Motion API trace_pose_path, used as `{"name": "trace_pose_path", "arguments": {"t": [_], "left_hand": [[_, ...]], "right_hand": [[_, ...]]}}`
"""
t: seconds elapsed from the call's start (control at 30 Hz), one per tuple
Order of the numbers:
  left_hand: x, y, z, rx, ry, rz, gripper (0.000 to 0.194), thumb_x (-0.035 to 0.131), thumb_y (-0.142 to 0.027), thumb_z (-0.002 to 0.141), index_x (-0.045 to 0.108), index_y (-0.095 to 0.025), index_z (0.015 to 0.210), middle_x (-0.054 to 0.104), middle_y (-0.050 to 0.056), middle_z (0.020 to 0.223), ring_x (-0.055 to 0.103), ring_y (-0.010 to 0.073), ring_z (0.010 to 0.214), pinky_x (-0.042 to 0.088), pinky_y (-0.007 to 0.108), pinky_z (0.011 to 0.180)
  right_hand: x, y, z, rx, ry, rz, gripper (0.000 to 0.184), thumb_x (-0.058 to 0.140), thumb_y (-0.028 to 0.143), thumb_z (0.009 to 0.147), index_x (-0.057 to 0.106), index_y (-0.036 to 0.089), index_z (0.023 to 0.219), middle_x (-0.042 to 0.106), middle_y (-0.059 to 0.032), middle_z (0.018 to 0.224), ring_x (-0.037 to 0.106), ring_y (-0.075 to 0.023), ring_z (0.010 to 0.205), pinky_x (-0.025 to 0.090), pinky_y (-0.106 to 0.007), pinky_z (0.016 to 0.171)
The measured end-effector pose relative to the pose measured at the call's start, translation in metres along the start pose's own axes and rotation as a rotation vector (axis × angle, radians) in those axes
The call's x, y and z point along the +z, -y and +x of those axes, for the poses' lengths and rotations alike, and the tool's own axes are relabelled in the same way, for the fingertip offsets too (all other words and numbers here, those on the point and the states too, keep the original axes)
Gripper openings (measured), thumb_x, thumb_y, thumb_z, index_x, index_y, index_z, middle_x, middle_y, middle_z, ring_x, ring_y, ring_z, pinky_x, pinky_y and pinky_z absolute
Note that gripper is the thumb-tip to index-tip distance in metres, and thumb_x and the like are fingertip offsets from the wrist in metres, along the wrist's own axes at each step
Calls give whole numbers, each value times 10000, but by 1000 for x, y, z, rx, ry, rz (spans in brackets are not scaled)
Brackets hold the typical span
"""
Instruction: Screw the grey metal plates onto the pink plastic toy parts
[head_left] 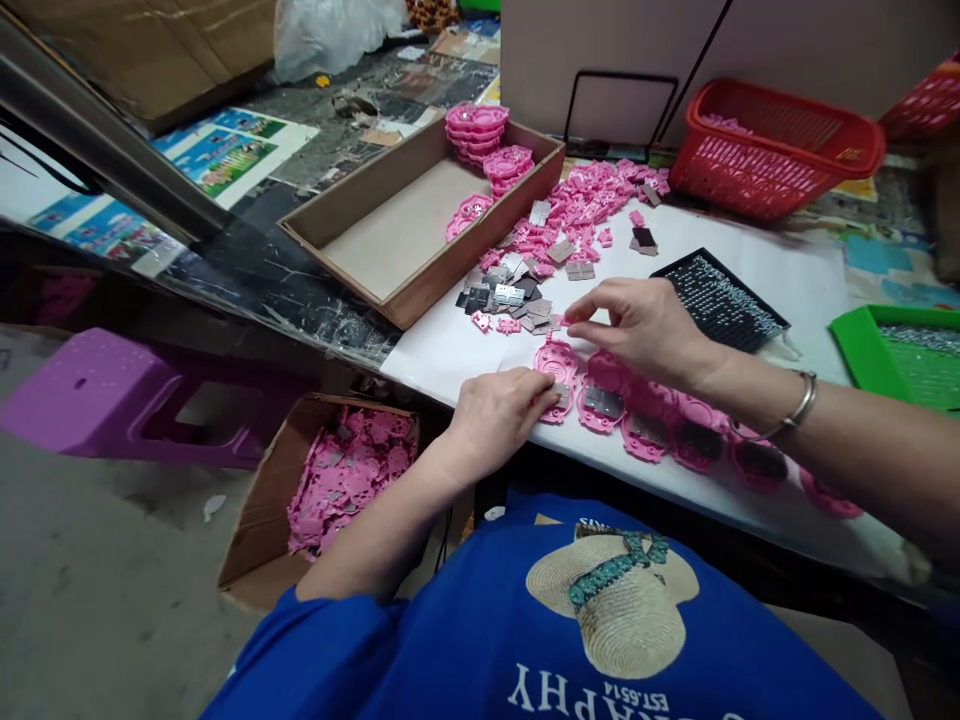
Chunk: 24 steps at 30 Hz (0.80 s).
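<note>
A row of pink plastic shells [602,375] lies along the table's front edge, with dark or grey plates in several of them. At the row's left end, my left hand [501,412] has its fingers closed on the near side of a pink shell [555,358], by a grey metal plate [556,397] inside it. Just above that shell, my right hand [641,325] pinches a small pink plastic piece [559,322] between thumb and fingertips. Loose metal plates [510,294] and a heap of small pink parts [592,200] lie beyond my hands.
A wooden tray [420,290] with stacked pink shells stands at the back left. To the right are a black tray of screws [716,300], a green tray [862,340] and a red basket [772,150]. A cardboard box [255,520] of pink parts sits below, near a purple stool [97,390].
</note>
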<state>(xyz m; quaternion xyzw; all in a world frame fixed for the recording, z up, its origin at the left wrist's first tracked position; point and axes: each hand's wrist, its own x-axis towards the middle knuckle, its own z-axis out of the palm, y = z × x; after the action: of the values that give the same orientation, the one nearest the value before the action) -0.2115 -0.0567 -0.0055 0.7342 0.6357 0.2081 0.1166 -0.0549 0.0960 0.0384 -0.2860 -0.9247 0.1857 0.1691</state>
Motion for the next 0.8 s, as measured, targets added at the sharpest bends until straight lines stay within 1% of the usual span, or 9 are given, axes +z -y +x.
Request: {"name": "trace_pose_path", "arguments": {"t": [0.1, 0.23, 0.57, 0.67, 0.8], "left_hand": [[1, -2, -1, -22, -3, 36, 267, 480, -374, 1005, 666, -190, 1058, 732, 48, 933, 687, 173, 807, 467, 266, 689], [0, -3, 0, -28, 18, 53, 270, 477, -373, 1006, 665, -188, 1063, 730, 46, 947, 689, 188, 825, 455, 276, 683], [-3, -6, -1, -52, 66, 83, 272, 464, -385, 1012, 660, -206, 1070, 728, 21, 956, 681, 177, 834, 427, 272, 675], [-3, -6, 0, -50, 72, 80, 267, 465, -380, 1013, 659, -207, 1073, 727, 20, 958, 679, 174, 834, 425, 270, 678], [-3, -4, 1, -32, 69, 78, 258, 474, -371, 1009, 663, -207, 1072, 725, 20, 950, 679, 179, 831, 419, 269, 668]], "right_hand": [[12, 8, -9, -38, 24, -29, 78, 668, 203, 836, 742, 191, 813, 729, -57, 846, 638, -167, 719, 476, -312, 715], [23, 9, -11, -37, 28, -48, 88, 659, 173, 832, 741, 169, 800, 726, -74, 847, 653, -178, 752, 472, -297, 733], [29, 13, -12, -18, 22, -75, 83, 665, 144, 813, 714, 149, 746, 684, -60, 791, 611, -161, 712, 436, -280, 709], [29, 14, -10, 25, 23, -54, 95, 669, 138, 799, 698, 155, 710, 657, -45, 770, 584, -152, 699, 422, -281, 700], [27, 13, -4, 151, 37, 57, 98, 718, 154, 754, 676, 162, 666, 645, -21, 746, 565, -136, 679, 414, -276, 684]]}}
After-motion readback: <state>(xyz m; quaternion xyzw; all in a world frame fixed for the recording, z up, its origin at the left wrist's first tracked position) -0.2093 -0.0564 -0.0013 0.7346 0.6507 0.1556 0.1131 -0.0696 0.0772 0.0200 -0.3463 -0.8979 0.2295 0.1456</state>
